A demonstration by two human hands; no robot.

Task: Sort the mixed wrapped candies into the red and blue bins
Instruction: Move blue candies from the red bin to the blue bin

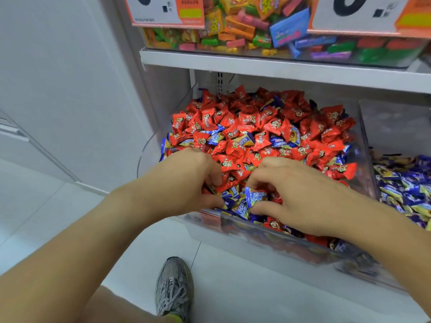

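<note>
A clear plastic bin (pixel 263 238) on the lower shelf holds a heap of red wrapped candies (pixel 256 122) with blue wrapped candies (pixel 282 142) mixed in. Both my hands are in its front part. My left hand (pixel 186 180) has its fingers curled around several blue candies at the bin's front edge. My right hand (pixel 300 194) pinches one blue candy (pixel 254 197) between thumb and fingers. To the right, a second clear bin (pixel 366 127) holds blue candies (pixel 405 183) only.
An upper shelf (pixel 279 66) carries a bin of mixed colourful sweets (pixel 235 26) and price signs (pixel 163 10). A white wall panel (pixel 70 89) stands to the left. My grey sneaker (pixel 173 287) rests on the pale tiled floor below.
</note>
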